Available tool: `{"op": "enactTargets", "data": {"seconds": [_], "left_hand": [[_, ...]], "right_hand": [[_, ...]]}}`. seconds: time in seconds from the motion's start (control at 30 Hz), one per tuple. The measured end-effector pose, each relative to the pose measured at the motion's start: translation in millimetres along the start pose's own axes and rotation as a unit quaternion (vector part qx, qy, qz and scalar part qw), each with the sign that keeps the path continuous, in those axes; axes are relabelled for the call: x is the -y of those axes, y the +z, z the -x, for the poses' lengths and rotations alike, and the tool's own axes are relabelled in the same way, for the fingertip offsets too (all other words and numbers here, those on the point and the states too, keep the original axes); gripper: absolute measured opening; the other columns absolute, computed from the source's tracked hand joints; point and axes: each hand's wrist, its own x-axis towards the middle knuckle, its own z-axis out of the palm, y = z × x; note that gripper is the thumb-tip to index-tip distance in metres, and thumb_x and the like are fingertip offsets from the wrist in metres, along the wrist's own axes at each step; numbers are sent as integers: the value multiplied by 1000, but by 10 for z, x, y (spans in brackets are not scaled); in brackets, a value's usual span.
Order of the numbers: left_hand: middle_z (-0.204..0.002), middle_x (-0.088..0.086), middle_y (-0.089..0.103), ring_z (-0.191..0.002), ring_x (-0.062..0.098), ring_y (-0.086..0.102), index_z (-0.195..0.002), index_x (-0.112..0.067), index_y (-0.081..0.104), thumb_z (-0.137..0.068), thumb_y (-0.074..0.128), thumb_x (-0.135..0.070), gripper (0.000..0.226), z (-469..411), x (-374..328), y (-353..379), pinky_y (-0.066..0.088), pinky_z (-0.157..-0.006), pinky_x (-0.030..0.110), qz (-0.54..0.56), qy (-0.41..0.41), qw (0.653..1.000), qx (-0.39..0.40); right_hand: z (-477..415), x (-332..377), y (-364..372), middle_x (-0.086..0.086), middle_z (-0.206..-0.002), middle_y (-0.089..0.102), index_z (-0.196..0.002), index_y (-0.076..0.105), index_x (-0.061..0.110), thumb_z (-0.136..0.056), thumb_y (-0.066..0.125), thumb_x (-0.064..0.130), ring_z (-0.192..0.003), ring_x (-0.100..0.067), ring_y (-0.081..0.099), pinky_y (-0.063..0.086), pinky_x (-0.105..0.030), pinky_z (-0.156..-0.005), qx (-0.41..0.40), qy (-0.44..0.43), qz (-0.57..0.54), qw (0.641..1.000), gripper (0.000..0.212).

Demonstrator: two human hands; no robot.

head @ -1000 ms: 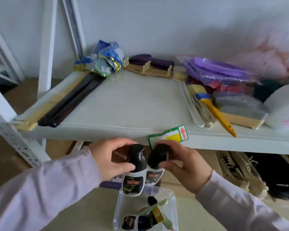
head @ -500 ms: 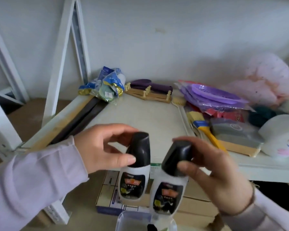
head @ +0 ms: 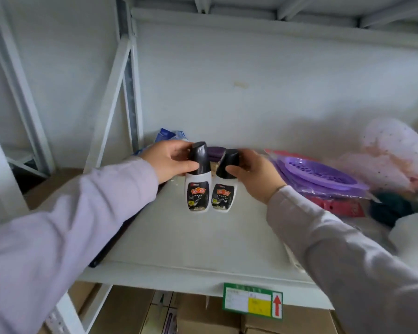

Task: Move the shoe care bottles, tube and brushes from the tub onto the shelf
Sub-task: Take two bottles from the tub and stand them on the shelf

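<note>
Head view: both hands reach over the white shelf [head: 184,239], each gripping one shoe care bottle by its black cap. The left hand [head: 170,162] is closed around the cap of the left bottle [head: 198,186], thumb in front and fingers behind, so the white body with its black label hangs below the grip. The right hand [head: 253,174] is closed the same way on the cap of the right bottle [head: 223,189], whose cap leans to the right while its body points down. The two bottles sit side by side, bodies touching or nearly so, their bases at or just above the shelf board; contact with the board cannot be told. Right of them, on the shelf, lies a purple perforated tray [head: 319,172] in plastic wrap. A green and yellow label [head: 252,301] is fixed to the shelf's front edge. Cardboard boxes [head: 203,314] sit underneath.
</note>
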Motion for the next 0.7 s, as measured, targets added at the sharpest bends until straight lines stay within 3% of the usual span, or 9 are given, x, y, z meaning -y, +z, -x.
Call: {"op": "enactTargets", "data": {"seconds": [0.07,0.17,0.43,0.7], "left_hand": [[-103,2,65,-94,13,65,-126,-10,57,-82,64,5,46,-99,116,-37,47,-103,44,-35,-10,999,-15],[-112,2,68,-110,23,63,-124,-18,59,-80,69,-8,46,-221,274,-93,46,-103,47,-79,-19,996,-36],[-127,5,65,-118,23,59,-130,-22,53,-85,64,-22,46,-333,379,-31,44,-106,41,-194,-34,979,-48],[-142,4,51,-125,24,52,-145,-30,26,-84,60,-19,71,-359,410,23,41,-108,36,-205,-59,975,-54]], "right_hand": [[-65,-51,101,-9,-111,68,-117,56,15,-83,64,16,-99,-25,63,46,-31,-90,3,20,9,1000,35],[-124,-83,199,-7,-115,66,-123,53,15,-85,63,18,-95,-19,59,40,-25,-84,6,33,9,999,40],[-178,-39,310,-8,-123,62,-130,46,15,-88,59,20,-101,-20,57,38,-25,-85,14,49,-13,999,44],[-116,-140,379,-8,-125,62,-136,38,21,-86,60,12,-112,-23,58,44,-30,-93,31,70,-34,996,55]]}}
